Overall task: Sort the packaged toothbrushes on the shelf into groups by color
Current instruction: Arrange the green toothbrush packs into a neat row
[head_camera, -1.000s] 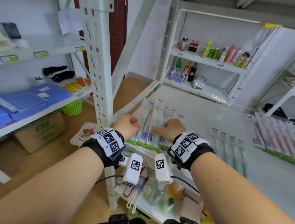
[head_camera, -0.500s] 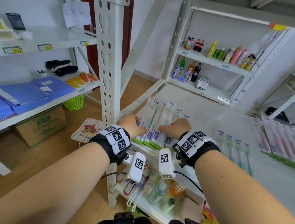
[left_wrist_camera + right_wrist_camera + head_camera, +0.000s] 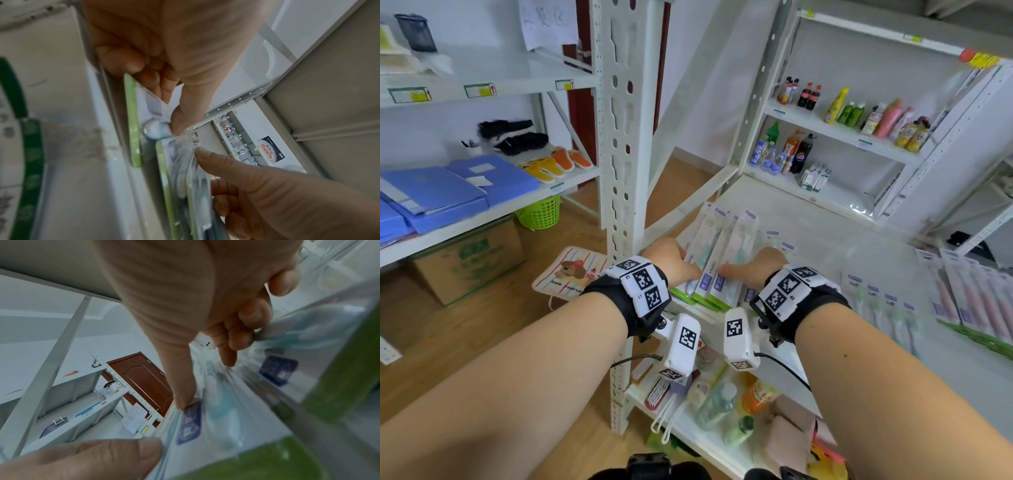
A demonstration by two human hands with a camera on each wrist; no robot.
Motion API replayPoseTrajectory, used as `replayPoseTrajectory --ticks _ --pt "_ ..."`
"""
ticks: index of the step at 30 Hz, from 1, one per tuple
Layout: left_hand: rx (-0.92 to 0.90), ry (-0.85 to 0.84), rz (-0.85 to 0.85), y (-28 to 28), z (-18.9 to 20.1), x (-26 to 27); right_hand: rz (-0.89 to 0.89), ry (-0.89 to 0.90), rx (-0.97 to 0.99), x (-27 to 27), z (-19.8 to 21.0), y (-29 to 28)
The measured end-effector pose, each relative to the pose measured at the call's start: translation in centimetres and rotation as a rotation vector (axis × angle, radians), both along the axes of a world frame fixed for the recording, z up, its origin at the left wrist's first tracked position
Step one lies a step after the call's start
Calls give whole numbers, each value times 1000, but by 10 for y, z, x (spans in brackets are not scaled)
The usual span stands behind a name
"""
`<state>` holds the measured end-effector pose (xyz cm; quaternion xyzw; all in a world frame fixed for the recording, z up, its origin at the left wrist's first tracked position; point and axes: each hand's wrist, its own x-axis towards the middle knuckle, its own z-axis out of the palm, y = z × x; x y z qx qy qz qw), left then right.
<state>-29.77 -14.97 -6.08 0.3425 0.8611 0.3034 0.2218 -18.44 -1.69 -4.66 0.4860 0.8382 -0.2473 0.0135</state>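
A fanned stack of teal toothbrush packs (image 3: 722, 253) with green bottom edges lies at the shelf's front left corner. My left hand (image 3: 688, 263) pinches the leftmost packs (image 3: 148, 104), thumb on top and fingers curled beneath. My right hand (image 3: 739, 270) grips the right side of the stack (image 3: 216, 418), thumb pressed on a blue label. The right hand's thumb (image 3: 207, 155) also shows in the left wrist view, lying on the stack (image 3: 180, 175). A row of teal packs (image 3: 883, 308) and a row of pink packs (image 3: 979, 301) lie further right.
A white upright post (image 3: 619, 171) stands just left of my left hand. The white shelf surface (image 3: 825, 240) stretches back to bottles (image 3: 791, 154). The lower shelf (image 3: 688, 442) holds small goods. Blue folders (image 3: 448, 192) and a green basket (image 3: 539, 214) are at left.
Both hands have closed in on the fanned packs, squeezing them into a tighter stack near the shelf's front edge. The head view has shifted slightly closer.
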Motion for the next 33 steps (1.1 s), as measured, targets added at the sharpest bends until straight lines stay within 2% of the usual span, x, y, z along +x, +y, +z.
replayPoseTrajectory --ticks 4,10,13,17,20,21,25,33 --pt "36 1 10 0 -1 1 -29 23 39 -3 -3 -5" --pt "88 -9 70 -4 -4 -1 -60 130 -10 3 2 -5" --pt "154 -22 141 -6 -7 -1 -47 283 -65 14 9 -1" --pt "309 62 234 -5 2 4 -125 603 -194 40 16 7" --pt "391 99 260 0 13 7 -235 687 -212 67 19 23" --pt "416 86 251 3 17 9 -253 695 -214 77 20 28" --pt "485 -140 156 22 26 26 -270 624 -203 118 22 39" --pt "328 -161 -172 56 27 87 -352 396 -118 167 10 41"
